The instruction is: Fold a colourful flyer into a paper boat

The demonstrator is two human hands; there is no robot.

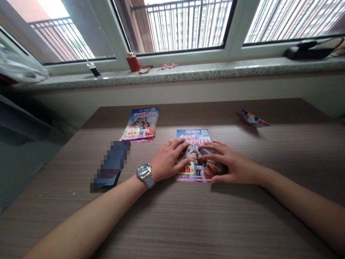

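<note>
My left hand point(168, 160), wearing a steel watch point(145, 175), and my right hand point(231, 162) rest on both sides of a glossy flyer point(193, 138) on the wood-grain table point(188, 219), near a small stack of flyers point(140, 124).

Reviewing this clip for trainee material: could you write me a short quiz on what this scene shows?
1. Which arm wears the metal wristwatch, left or right?
2. True or false: the left hand and right hand rest on a flyer that lies on top of the stack of flyers.
3. Where does the red container stand?
A. On the windowsill
B. On the table
C. On the stack of flyers

Key:
1. Left.
2. False: the flyer lies apart from the stack, directly on the table.
3. A.
</note>
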